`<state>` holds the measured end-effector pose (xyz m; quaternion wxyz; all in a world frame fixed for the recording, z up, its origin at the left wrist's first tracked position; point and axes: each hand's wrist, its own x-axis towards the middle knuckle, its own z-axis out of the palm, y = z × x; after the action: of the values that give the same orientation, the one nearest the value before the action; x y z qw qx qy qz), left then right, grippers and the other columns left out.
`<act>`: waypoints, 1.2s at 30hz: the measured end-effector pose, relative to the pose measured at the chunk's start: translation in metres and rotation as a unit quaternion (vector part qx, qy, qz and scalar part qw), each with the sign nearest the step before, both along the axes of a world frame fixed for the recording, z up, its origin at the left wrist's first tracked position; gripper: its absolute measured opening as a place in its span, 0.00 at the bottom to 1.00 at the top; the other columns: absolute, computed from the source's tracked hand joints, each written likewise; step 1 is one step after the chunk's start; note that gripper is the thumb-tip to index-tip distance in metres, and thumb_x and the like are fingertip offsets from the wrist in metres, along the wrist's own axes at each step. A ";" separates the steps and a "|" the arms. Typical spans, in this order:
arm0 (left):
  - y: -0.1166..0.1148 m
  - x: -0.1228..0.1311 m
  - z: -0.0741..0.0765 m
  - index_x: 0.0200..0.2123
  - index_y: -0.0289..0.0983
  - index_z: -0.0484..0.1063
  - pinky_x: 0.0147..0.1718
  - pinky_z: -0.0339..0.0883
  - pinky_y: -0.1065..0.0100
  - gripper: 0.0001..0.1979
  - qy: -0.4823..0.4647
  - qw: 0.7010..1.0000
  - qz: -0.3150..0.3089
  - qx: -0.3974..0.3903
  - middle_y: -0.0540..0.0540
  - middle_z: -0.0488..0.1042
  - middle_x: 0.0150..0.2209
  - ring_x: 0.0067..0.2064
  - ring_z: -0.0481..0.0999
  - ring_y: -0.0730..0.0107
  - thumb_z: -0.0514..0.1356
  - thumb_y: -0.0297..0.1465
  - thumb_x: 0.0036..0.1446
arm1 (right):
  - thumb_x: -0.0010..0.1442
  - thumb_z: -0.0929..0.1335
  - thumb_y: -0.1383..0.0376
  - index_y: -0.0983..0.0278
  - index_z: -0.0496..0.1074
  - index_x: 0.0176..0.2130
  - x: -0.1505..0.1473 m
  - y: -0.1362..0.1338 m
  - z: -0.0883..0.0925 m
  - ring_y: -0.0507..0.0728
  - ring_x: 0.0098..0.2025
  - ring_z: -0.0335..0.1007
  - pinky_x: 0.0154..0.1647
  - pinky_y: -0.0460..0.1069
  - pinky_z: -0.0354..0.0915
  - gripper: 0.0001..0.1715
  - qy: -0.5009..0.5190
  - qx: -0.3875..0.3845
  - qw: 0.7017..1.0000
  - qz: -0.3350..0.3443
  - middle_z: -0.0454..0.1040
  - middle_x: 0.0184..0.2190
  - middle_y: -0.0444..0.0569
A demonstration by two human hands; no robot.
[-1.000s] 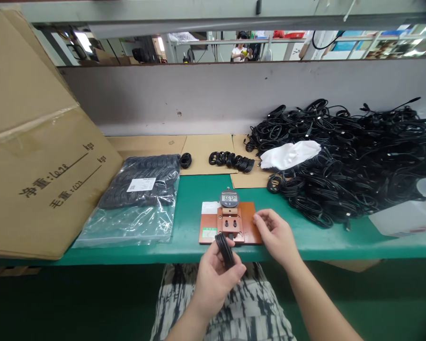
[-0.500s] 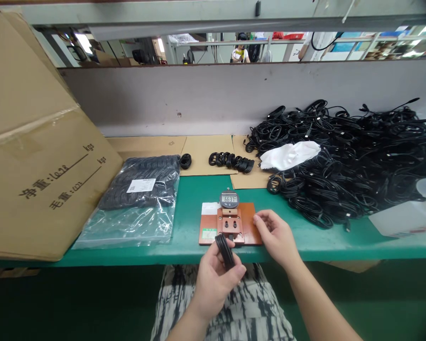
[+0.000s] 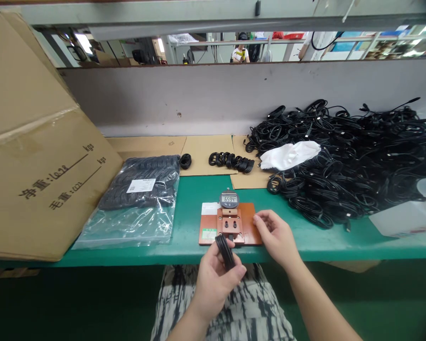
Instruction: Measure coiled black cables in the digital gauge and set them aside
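My left hand (image 3: 213,284) grips a tight coil of black cable (image 3: 225,251) just in front of an orange-brown board (image 3: 250,225), and the coil's far end is hidden. The board carries a copper-coloured clamp block (image 3: 229,221) topped by a digital gauge (image 3: 229,199) that reads about 65.9. My right hand (image 3: 277,237) rests beside the block, its fingers curled and touching the board's right part. Nothing shows in those fingers.
A large heap of black cables (image 3: 341,166) and a white cloth (image 3: 289,155) lie at right on the green bench (image 3: 184,218). Left stand a sealed bag of coils (image 3: 138,184) and a cardboard box (image 3: 39,142). Small coils (image 3: 230,162) sit on cardboard sheets. A person (image 3: 240,54) stands far behind.
The gauge reading has dropped from about 66.7 to about 65.9. My hands and the coil have barely moved.
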<state>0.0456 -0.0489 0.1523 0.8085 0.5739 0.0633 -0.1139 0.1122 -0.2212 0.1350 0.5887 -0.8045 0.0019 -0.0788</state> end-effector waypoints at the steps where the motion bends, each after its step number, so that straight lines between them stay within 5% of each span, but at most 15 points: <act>1: 0.000 0.000 0.000 0.42 0.37 0.65 0.24 0.62 0.74 0.22 0.000 1.000 0.001 -0.001 0.53 0.71 0.26 0.23 0.66 0.79 0.69 0.37 0.47 | 0.62 0.66 0.54 0.64 0.70 0.36 0.000 0.000 0.000 0.55 0.31 0.69 0.31 0.47 0.64 0.15 0.000 0.000 1.000 0.000 0.73 0.30 0.49; 36: -0.001 0.000 0.002 0.41 0.37 0.65 0.25 0.62 0.73 0.22 0.004 1.000 0.003 0.006 0.53 0.71 0.25 0.23 0.66 0.78 0.69 0.37 0.46 | 0.62 0.66 0.54 0.64 0.70 0.36 0.000 0.000 0.001 0.55 0.31 0.68 0.32 0.47 0.63 0.15 0.005 0.000 1.000 0.000 0.72 0.30 0.48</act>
<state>0.0460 -0.0500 0.1547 0.8051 0.5780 0.0694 -0.1134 0.1124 -0.2209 0.1363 0.5887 -0.8048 0.0051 -0.0750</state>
